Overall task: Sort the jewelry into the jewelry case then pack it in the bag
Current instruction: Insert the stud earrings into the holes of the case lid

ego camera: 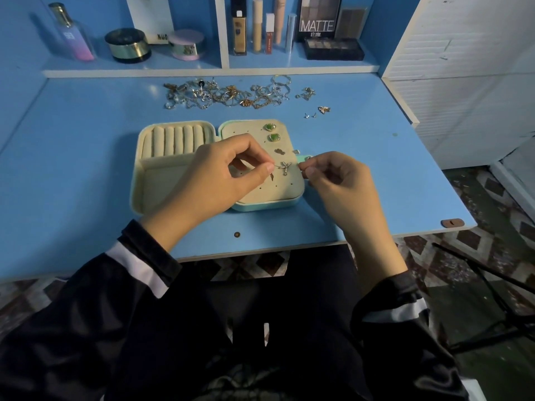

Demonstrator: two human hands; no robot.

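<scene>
Head view: the jewelry case (162, 183) lies open on the tabletop (86, 169), with ring rolls (176, 140) in its left half and a holed earring panel (278, 192) in its right. Two green earrings (269, 127) already sit in the panel's top holes. The left hand (214, 178) hovers over the panel, its grip clamped on a small winged earring (286, 168), thumb and forefinger pinching it by its left end. The right hand (335, 183) has its thumb and forefinger pressed together just beside the earring's other end. Whether that grip holds a backing is too small to tell.

The step looks like seating this earring in a free hole. To do it well, aim the post straight at a hole below the filled rows and push gently. Steady the panel so that it does not flex, then fasten the back from behind if there is one.

The pile of jewelry (225, 94) at the far edge is still unsorted, so much remains. No bag is in view.
</scene>
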